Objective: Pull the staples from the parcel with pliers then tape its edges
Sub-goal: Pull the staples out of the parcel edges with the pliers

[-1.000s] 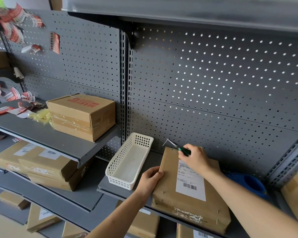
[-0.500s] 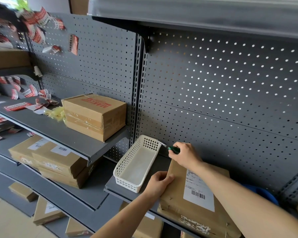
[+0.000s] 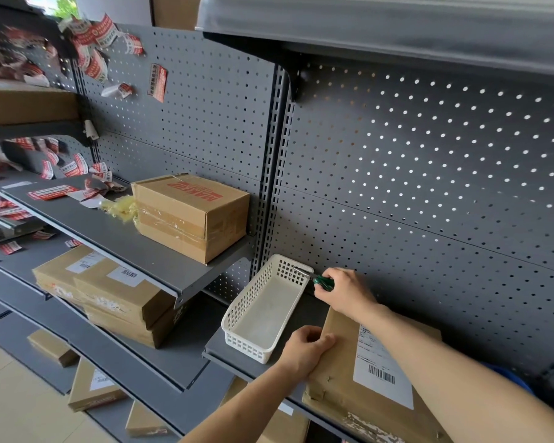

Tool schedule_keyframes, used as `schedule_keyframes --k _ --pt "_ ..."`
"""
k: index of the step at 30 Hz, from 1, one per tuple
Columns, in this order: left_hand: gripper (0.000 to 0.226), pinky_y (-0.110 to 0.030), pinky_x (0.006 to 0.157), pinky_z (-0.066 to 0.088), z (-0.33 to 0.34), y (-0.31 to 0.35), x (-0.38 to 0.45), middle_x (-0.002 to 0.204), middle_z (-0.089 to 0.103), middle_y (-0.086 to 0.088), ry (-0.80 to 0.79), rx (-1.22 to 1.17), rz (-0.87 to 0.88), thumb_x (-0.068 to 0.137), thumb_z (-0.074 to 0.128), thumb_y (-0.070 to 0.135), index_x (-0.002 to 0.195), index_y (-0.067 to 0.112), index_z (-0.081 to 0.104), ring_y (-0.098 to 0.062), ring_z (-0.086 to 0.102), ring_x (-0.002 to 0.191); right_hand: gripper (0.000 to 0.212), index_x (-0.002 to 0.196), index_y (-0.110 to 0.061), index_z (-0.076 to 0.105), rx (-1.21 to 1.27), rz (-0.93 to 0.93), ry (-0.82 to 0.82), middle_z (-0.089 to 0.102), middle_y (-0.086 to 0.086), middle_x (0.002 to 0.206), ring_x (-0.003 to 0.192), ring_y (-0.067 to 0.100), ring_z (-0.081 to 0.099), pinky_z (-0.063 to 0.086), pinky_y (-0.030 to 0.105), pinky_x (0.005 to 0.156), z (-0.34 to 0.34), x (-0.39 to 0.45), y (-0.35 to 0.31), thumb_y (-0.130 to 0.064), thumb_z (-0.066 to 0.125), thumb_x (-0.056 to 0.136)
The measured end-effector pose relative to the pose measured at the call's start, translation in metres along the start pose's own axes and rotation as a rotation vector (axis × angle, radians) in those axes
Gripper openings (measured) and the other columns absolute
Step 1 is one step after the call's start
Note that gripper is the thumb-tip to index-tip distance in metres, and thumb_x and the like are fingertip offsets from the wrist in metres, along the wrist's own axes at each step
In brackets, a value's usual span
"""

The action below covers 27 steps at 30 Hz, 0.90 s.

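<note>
Right hand [image 3: 344, 290] is wrapped round the green handles of the metal-nosed pliers [image 3: 317, 279], and the tool's thin tip reaches over the far rim of the white perforated plastic basket [image 3: 266, 310], which stands just beside the flat brown cardboard parcel with its white barcoded shipping label [image 3: 368, 372] on the grey metal shelf [image 3: 311, 314]. Whether a staple sits in the nose is too small to tell, but the pose reads as dropping one into the basket. To do that well, ease the handles apart only once the tip is clearly over the basket's floor, not its rim, so the staple falls inside instead of bouncing onto the shelf, and give the pliers a small shake if it clings. Left hand [image 3: 306, 348] lies on the parcel's near-left corner with its fingers curled over the edge, steadying it; that pressure should stay firm, since the parcel overhangs the shelf's front lip and could slide off. Small marks along the parcel's left edge near that hand look like staples not yet drawn, so the pulling seems unfinished and taping looks some way off; a blue object partly hidden behind the right forearm cannot be identified
</note>
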<state>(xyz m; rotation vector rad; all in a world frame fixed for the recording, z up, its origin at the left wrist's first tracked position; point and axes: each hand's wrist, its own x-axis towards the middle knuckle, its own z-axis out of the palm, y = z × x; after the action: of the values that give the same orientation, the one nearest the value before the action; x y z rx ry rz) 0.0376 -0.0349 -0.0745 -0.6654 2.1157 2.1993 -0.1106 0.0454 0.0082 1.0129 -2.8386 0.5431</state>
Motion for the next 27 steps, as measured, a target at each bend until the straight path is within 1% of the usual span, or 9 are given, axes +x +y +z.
schedule_keyframes --k 4,10,14,17,21,23,27 --pt "0.065 -0.037 0.091 0.061 0.0 0.001 0.0 0.111 0.075 0.003 -0.013 -0.009 -0.013 0.069 0.077 0.066 0.12 0.027 0.065 -0.013 0.075 0.098 0.039 0.113 -0.018 0.07 -0.01 -0.03 0.011 0.069 0.0 0.108 0.093 0.019 0.064 0.059 0.038 0.08 0.002 0.003 -0.002 -0.05 0.064 0.092" --pt "0.055 -0.034 0.091 0.061 -0.002 0.005 -0.002 0.114 0.073 0.003 -0.044 -0.019 -0.034 0.08 0.075 0.06 0.123 0.027 0.062 -0.013 0.074 0.099 0.039 0.116 -0.017 0.069 -0.022 -0.049 0.003 0.066 -0.001 0.109 0.095 0.02 0.063 0.059 0.04 0.082 0.002 0.002 -0.004 -0.048 0.064 0.093" --pt "0.057 -0.035 0.091 0.061 -0.001 0.004 -0.001 0.112 0.074 0.004 -0.025 0.002 -0.029 0.077 0.076 0.061 0.121 0.028 0.063 -0.013 0.074 0.099 0.036 0.115 -0.017 0.069 -0.004 -0.039 0.013 0.065 0.0 0.108 0.093 0.019 0.061 0.056 0.034 0.078 0.0 0.001 -0.002 -0.046 0.065 0.094" --pt "0.054 -0.036 0.092 0.061 -0.001 0.005 -0.002 0.113 0.073 0.004 -0.027 0.009 -0.024 0.079 0.075 0.059 0.121 0.028 0.063 -0.013 0.073 0.1 0.034 0.115 -0.017 0.069 -0.006 -0.03 0.018 0.065 0.001 0.108 0.092 0.018 0.06 0.052 0.03 0.075 -0.004 -0.002 0.001 -0.044 0.065 0.095" --pt "0.049 -0.036 0.091 0.061 0.0 0.005 -0.002 0.111 0.074 0.003 -0.015 0.0 -0.01 0.081 0.076 0.054 0.119 0.027 0.064 -0.013 0.074 0.098 0.034 0.115 -0.018 0.07 -0.018 -0.01 0.042 0.066 0.0 0.108 0.093 0.02 0.062 0.052 0.031 0.075 -0.009 -0.009 0.008 -0.044 0.065 0.094" --pt "0.047 -0.036 0.091 0.061 0.001 0.005 -0.002 0.111 0.074 0.003 -0.013 0.006 -0.001 0.081 0.076 0.053 0.118 0.026 0.064 -0.013 0.074 0.097 0.035 0.116 -0.017 0.07 -0.012 0.007 0.051 0.065 -0.001 0.108 0.093 0.02 0.062 0.052 0.031 0.073 -0.012 -0.013 0.012 -0.044 0.066 0.093" --pt "0.046 -0.037 0.093 0.06 0.001 0.007 -0.002 0.112 0.073 0.003 -0.021 0.034 0.002 0.083 0.075 0.049 0.12 0.025 0.063 -0.014 0.073 0.099 0.039 0.12 -0.017 0.069 -0.01 0.025 0.066 0.063 -0.002 0.109 0.092 0.018 0.061 0.054 0.033 0.075 -0.018 -0.024 0.023 -0.046 0.066 0.093"
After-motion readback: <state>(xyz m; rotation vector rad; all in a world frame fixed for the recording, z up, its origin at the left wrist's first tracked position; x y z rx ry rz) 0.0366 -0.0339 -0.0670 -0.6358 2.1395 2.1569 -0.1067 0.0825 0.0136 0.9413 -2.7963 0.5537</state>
